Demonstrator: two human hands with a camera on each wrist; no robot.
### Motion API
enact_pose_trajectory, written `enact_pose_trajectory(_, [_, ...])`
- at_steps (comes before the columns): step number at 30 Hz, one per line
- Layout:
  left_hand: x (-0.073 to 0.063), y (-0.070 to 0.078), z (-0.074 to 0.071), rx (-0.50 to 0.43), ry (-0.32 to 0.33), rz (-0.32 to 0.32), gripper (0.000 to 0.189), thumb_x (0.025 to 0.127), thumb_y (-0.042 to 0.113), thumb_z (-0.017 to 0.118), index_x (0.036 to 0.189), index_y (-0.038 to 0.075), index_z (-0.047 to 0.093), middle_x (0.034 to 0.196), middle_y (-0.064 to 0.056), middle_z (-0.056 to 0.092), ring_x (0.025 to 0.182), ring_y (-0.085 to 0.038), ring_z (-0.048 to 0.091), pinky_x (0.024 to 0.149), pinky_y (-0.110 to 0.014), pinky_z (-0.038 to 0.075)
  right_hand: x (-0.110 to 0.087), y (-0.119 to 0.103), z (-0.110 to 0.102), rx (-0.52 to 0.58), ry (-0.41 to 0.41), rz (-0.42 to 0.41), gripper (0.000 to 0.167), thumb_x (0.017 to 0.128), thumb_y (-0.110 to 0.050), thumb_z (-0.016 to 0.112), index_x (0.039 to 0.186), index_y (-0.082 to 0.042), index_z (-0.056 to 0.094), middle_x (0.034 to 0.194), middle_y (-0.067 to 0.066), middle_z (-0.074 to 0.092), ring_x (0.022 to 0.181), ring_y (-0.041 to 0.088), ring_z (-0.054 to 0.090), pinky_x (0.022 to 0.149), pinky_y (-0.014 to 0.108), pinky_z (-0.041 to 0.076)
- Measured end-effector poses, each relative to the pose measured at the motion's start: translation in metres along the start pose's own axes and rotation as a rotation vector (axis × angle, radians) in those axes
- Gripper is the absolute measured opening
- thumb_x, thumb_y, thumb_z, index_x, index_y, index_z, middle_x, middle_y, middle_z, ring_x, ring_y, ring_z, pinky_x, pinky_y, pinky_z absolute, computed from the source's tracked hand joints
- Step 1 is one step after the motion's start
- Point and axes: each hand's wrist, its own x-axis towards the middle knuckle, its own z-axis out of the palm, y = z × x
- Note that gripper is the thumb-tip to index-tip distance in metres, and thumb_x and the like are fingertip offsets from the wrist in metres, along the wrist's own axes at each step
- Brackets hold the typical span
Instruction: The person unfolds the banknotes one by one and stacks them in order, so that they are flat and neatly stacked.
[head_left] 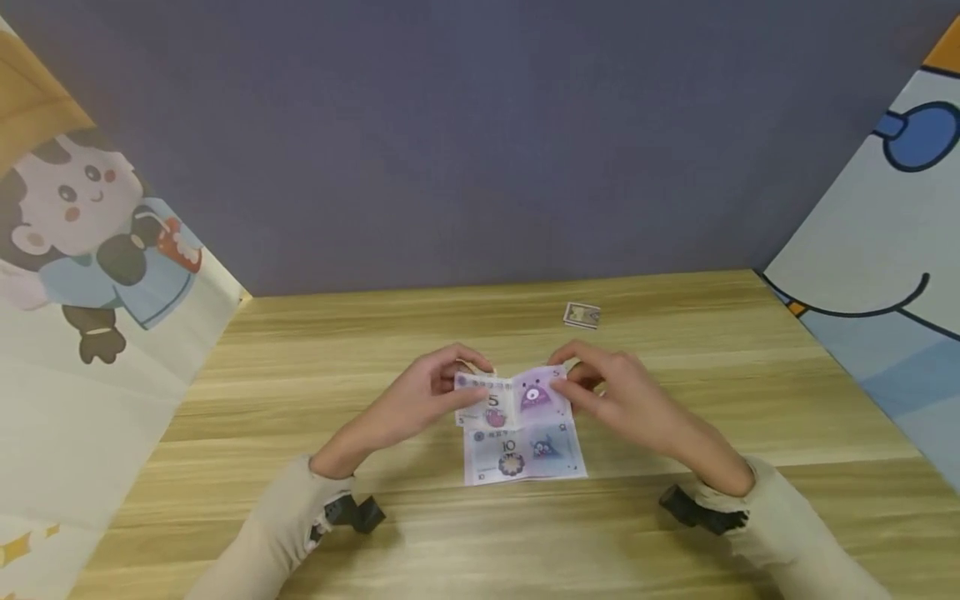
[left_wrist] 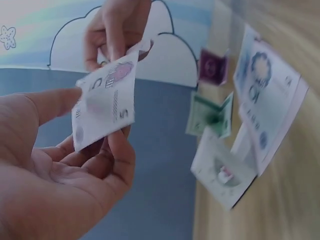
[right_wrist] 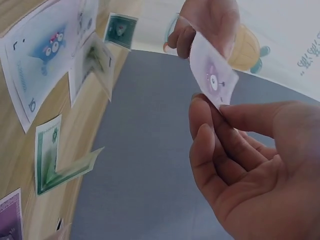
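Observation:
Between both hands is a pale purple play banknote (head_left: pixel 534 410) marked 5, printed with a one-eyed cartoon monster and creased down the middle. My left hand (head_left: pixel 412 392) pinches its left end, thumb on the printed face and fingers behind. At the opposite end my right hand (head_left: pixel 633 404) pinches the upper corner between thumb and fingers. In the right wrist view, the monster end of the note (right_wrist: pixel 212 75) rises from those fingertips. A bluish play banknote (head_left: pixel 487 462) marked 10 lies below it on the table, its top edge covered by the 5 note.
A small flat stack (head_left: pixel 582 315) lies toward the back right of the wooden table (head_left: pixel 337 333). Wrist views show a folded green note (right_wrist: pixel 47 160), a purple note (left_wrist: pixel 212 67) and a white note (left_wrist: pixel 210 160) near the 10. A grey panel (head_left: pixel 487 150) stands behind.

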Motion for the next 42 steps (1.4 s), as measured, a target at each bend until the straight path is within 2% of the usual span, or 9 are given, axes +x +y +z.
enact_pose_trajectory(7, [-0.002,0.009,-0.006,0.164,0.074,-0.023,0.023,0.095,0.006,0.065,0.117,0.005,0.061,0.093,-0.007,0.073,0.077,-0.021,0.070,0.061,-0.028,0.055,-0.002,0.000,-0.011,0.035,-0.043,0.096,0.019,0.095,-0.009,0.068,0.113,-0.009,0.061,0.077,-0.009,0.071,0.062,0.008,0.065,0.053,0.027,0.051])
enact_pose_trajectory(11, [-0.002,0.009,-0.002,0.256,0.098,-0.025,0.014,0.094,0.006,0.067,0.108,0.006,0.065,0.087,-0.006,0.072,0.073,-0.018,0.070,0.064,-0.037,0.059,-0.003,0.002,-0.015,0.086,-0.106,0.140,0.019,0.096,-0.009,0.066,0.114,-0.007,0.060,0.078,-0.006,0.072,0.062,0.011,0.067,0.054,0.028,0.054])
enact_pose_trajectory(15, [-0.001,0.004,0.001,0.323,0.066,0.016,0.012,0.094,0.007,0.067,0.106,0.007,0.065,0.080,-0.003,0.070,0.065,-0.019,0.066,0.058,-0.040,0.058,-0.004,0.006,-0.017,0.123,-0.182,0.165,0.018,0.097,-0.007,0.064,0.113,-0.004,0.058,0.076,-0.004,0.071,0.061,0.013,0.067,0.056,0.031,0.056])
enact_pose_trajectory(21, [0.003,-0.006,0.005,0.401,0.006,0.057,0.008,0.095,0.009,0.067,0.103,0.009,0.066,0.065,-0.007,0.062,0.051,-0.013,0.054,0.045,-0.022,0.045,-0.004,0.014,-0.018,0.143,-0.305,0.206,0.016,0.096,-0.005,0.063,0.111,-0.003,0.057,0.071,-0.002,0.069,0.062,0.020,0.068,0.053,0.032,0.055])
enact_pose_trajectory(25, [0.003,-0.012,0.009,0.443,-0.041,0.025,0.009,0.095,0.007,0.066,0.103,0.011,0.066,0.066,-0.006,0.062,0.052,-0.006,0.051,0.047,-0.021,0.044,-0.004,0.018,-0.016,0.144,-0.405,0.255,0.015,0.097,-0.006,0.062,0.110,-0.003,0.056,0.070,0.001,0.069,0.066,0.028,0.069,0.050,0.029,0.052])
enact_pose_trajectory(29, [0.000,-0.015,0.013,0.505,-0.101,-0.040,0.013,0.095,0.005,0.064,0.106,0.012,0.065,0.071,0.001,0.064,0.055,-0.005,0.052,0.050,-0.022,0.046,-0.004,0.021,-0.012,0.116,-0.476,0.272,0.013,0.096,-0.005,0.062,0.108,-0.004,0.057,0.067,0.002,0.068,0.064,0.032,0.069,0.046,0.021,0.040])
enact_pose_trajectory(34, [0.000,-0.019,0.018,0.554,-0.159,-0.067,0.015,0.095,0.003,0.063,0.109,0.009,0.064,0.069,0.002,0.060,0.054,-0.005,0.050,0.049,-0.021,0.045,-0.004,0.027,-0.005,0.090,-0.508,0.295,0.013,0.095,-0.005,0.064,0.107,-0.004,0.058,0.062,0.003,0.066,0.060,0.033,0.068,0.046,0.021,0.041])
enact_pose_trajectory(38, [0.002,-0.026,0.019,0.591,-0.160,-0.058,0.015,0.095,0.004,0.064,0.110,0.008,0.065,0.068,0.004,0.058,0.055,-0.004,0.049,0.049,-0.020,0.044,-0.004,0.033,0.001,0.093,-0.512,0.317,0.014,0.095,-0.004,0.064,0.107,-0.004,0.058,0.063,0.004,0.066,0.058,0.031,0.067,0.049,0.031,0.052])
enact_pose_trajectory(42, [0.003,-0.033,0.019,0.602,-0.173,-0.044,0.016,0.094,0.004,0.067,0.109,0.007,0.065,0.066,0.005,0.057,0.053,-0.002,0.048,0.049,-0.019,0.043,-0.005,0.038,0.007,0.030,-0.498,0.310,0.012,0.094,-0.006,0.066,0.105,-0.007,0.060,0.063,0.000,0.066,0.056,0.026,0.067,0.049,0.031,0.052])
